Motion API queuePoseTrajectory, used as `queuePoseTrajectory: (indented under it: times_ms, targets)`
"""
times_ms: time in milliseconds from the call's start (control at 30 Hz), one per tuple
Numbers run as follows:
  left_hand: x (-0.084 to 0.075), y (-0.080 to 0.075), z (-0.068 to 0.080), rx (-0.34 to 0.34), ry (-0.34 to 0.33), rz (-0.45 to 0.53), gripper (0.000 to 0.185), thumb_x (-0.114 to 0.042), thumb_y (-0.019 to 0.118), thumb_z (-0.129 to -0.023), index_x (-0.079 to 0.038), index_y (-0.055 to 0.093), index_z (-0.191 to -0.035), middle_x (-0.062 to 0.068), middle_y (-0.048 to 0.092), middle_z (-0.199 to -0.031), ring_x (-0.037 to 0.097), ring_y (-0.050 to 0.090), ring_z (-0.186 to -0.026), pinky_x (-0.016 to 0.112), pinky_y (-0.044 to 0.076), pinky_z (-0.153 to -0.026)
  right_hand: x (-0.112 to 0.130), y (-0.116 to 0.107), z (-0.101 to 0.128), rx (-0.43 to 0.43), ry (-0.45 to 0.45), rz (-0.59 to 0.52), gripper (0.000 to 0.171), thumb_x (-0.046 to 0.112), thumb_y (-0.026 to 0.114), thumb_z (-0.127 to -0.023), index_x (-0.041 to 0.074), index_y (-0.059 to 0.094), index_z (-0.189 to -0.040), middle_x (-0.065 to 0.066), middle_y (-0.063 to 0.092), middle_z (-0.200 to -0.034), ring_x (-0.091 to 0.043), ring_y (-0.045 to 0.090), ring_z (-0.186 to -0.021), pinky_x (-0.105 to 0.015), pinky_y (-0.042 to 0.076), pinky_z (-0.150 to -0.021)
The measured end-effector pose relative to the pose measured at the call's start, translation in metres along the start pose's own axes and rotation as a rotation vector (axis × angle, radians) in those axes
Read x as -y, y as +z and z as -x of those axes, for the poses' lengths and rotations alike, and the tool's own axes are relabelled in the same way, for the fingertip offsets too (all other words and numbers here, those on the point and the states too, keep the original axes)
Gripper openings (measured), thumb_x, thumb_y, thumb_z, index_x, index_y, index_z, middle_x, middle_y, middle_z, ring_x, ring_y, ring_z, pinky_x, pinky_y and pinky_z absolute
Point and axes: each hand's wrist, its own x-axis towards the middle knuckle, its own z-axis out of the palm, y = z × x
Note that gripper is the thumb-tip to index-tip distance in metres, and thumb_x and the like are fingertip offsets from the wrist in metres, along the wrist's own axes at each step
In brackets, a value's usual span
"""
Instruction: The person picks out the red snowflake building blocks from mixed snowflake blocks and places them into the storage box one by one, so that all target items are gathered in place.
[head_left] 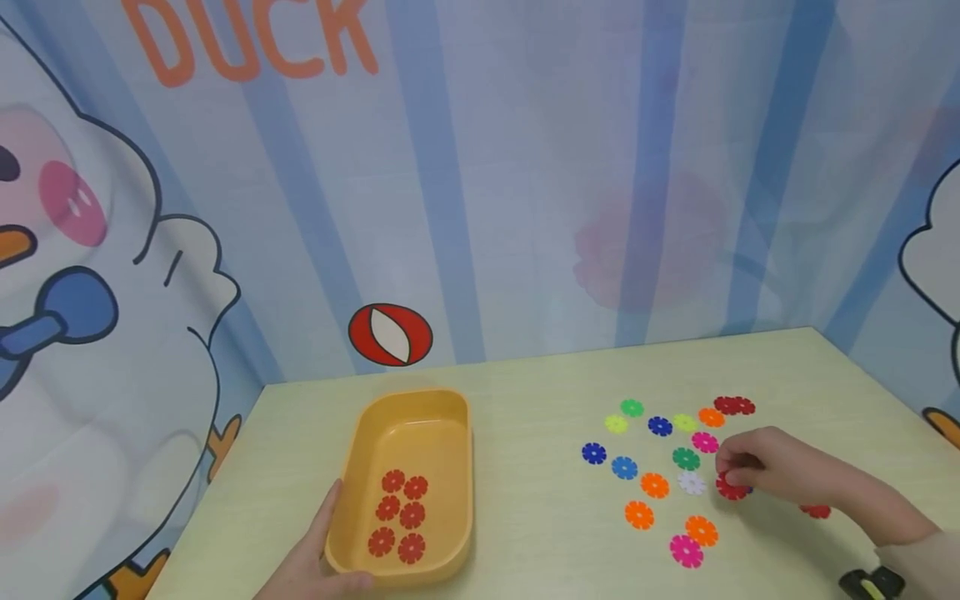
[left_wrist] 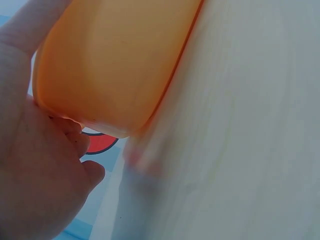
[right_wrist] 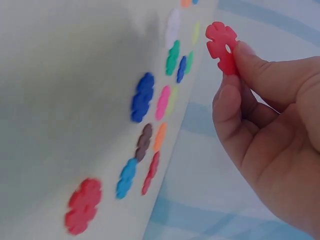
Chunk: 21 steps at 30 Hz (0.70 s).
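My right hand (head_left: 787,463) pinches a red snowflake disc (right_wrist: 218,40) between thumb and fingers, over the right part of the table. In the right wrist view the disc is tilted on edge, with its notched rim and a slot showing. My left hand (head_left: 303,560) grips the near left corner of a yellow plastic tray (head_left: 427,410), fingers along its side and thumb at the front. Several red discs (head_left: 412,515) lie flat in the near half of the tray. The left wrist view shows the tray's outer wall (left_wrist: 110,75) against that hand.
Loose discs are scattered right of the tray: orange (head_left: 655,486), blue (head_left: 594,453), green (head_left: 686,458), pink (head_left: 686,551), white (head_left: 692,482) and others. Dark red discs (head_left: 734,405) lie at the back; another red disc (head_left: 815,511) is partly behind the right forearm. A printed curtain (head_left: 525,208) stands behind the table.
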Motion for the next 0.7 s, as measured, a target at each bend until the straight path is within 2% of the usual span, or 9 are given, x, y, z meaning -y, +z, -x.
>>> queuePoseTrajectory:
  times_ms: [200,433,700]
  targets:
    - [0.0,0.001,-0.001,-0.055,-0.011,-0.075,0.129,-0.043,0.082,-0.074,-0.018,-0.015,-0.154,0.027,0.017,-0.155,0.039,0.052,-0.121,0.052,0.05,-0.096,0.027,0.0,-0.02,-0.004,-0.051,0.028,0.003,0.01,0.067,-0.089,0.012,0.065,-0.09,0.01,0.057,-0.076,-0.006,0.051,-0.068,-0.02,0.051,-0.059]
    - [-0.001,0.002,-0.003,-0.073,-0.01,-0.136,0.131,-0.051,0.081,-0.071,-0.017,-0.014,-0.154,0.025,0.013,-0.157,0.045,0.041,-0.128,0.061,0.04,-0.102,0.059,0.0,-0.048,-0.032,-0.18,0.055,0.012,0.005,0.065,-0.089,0.017,0.066,-0.087,0.011,0.059,-0.077,-0.005,0.051,-0.068,-0.021,0.052,-0.061]
    - [-0.001,0.001,-0.002,-0.065,0.009,-0.129,0.128,-0.05,0.08,-0.072,-0.017,-0.014,-0.154,0.024,0.011,-0.158,0.045,0.038,-0.131,0.062,0.037,-0.104,0.091,0.008,-0.081,-0.012,-0.266,0.065,0.01,0.006,0.065,-0.09,0.015,0.067,-0.089,0.011,0.062,-0.08,-0.009,0.055,-0.071,-0.02,0.054,-0.066]
